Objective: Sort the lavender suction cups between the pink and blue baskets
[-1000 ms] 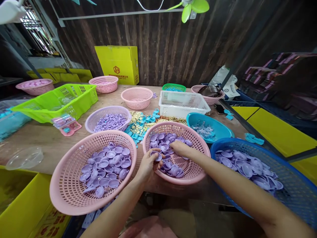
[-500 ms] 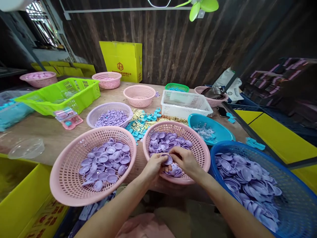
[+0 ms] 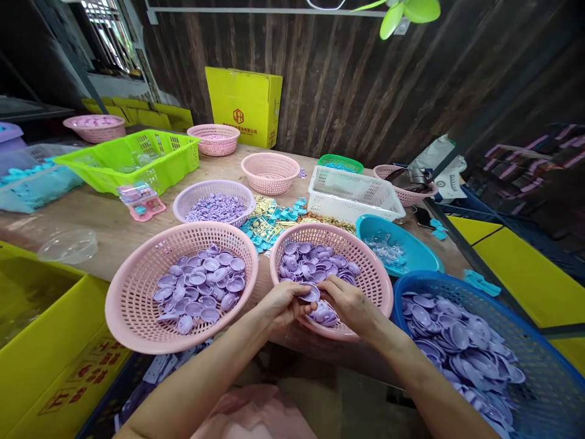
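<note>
Over the near side of the middle pink basket [image 3: 372, 274], my left hand [image 3: 284, 305] pinches a purple oval plastic piece [image 3: 311, 294], shallow like a little dish, between thumb and fingers. My right hand [image 3: 346, 302] is closed at the right edge of that same piece, fingertips pressed together there; anything smaller between them is hidden. Below and beyond both hands lie many similar purple pieces [image 3: 304, 253] inside the basket. To the left, a larger pink basket [image 3: 132, 305] holds more of them. On the right, a blue basket [image 3: 543, 360] is heaped with flatter purple pieces [image 3: 475, 353].
Behind stand a lilac basket [image 3: 180, 210] of small purple parts, an empty-looking pink basket [image 3: 269, 174], a white crate [image 3: 351, 204] and a teal basin [image 3: 411, 262] of clear parts. Yellow and blue pieces [image 3: 272, 222] lie loose between them. A yellow carton [image 3: 50, 366] is at lower left.
The view has swung slightly left, so the table's contents sit further right. Both hands stay together at the purple piece, which lies a little flatter between them.
</note>
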A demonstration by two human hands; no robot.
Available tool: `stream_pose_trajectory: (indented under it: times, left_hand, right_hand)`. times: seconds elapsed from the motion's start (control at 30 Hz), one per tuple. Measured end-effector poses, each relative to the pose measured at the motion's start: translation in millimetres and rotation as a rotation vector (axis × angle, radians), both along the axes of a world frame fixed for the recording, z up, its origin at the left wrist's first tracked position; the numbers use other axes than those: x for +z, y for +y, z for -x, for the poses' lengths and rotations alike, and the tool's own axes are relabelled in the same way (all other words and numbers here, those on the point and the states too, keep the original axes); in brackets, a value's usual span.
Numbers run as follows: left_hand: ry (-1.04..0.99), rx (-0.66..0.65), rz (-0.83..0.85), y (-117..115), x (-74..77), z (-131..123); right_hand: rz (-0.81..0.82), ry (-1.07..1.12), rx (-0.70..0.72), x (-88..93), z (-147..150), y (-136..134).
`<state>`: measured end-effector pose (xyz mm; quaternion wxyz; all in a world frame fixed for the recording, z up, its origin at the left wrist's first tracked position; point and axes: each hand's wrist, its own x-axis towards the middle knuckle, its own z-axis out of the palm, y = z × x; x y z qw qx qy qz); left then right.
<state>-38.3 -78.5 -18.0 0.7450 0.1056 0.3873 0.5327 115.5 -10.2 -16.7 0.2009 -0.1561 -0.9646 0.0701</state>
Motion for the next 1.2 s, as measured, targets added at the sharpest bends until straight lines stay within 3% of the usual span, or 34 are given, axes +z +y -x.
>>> stream_pose_trajectory:
  times: [0.13, 0.27, 0.37, 0.5, 0.73, 0.9, 1.2]
  left_hand:
    - [0.121, -0.049, -0.189, -1, 3.1, 1]
    - [0.449, -0.095, -0.366, -3, 5.7, 0]
    - [0.728, -0.053, -0.392, -4, 5.3, -4]
    - [1.070, -0.009, -0.448, -6, 2.6, -6]
    - [1.397, -0.110, -0.382, -8, 4.4, -5]
    - [1.548, -0.182, -0.299, -11, 9.3, -6]
    - [1.503, -0.056, -0.295, -17, 5.2, -6]
  right_hand:
    - [-0.066, 0.186, -0.046, 7.7, 2, -7]
    - [0.087, 0.399, -0.183, 23.2, 13, -26]
    - [0.213, 0.435, -0.241, 27.9, 22, -38]
    - [0.245, 0.425, -0.295, 26.1, 28, -42]
    - [0.221, 0.398, -0.301, 26.1, 30, -42]
    - [0.165, 0.377, -0.295, 23.1, 32, -46]
    - [0.165, 0.401, -0.274, 21.6, 40, -51]
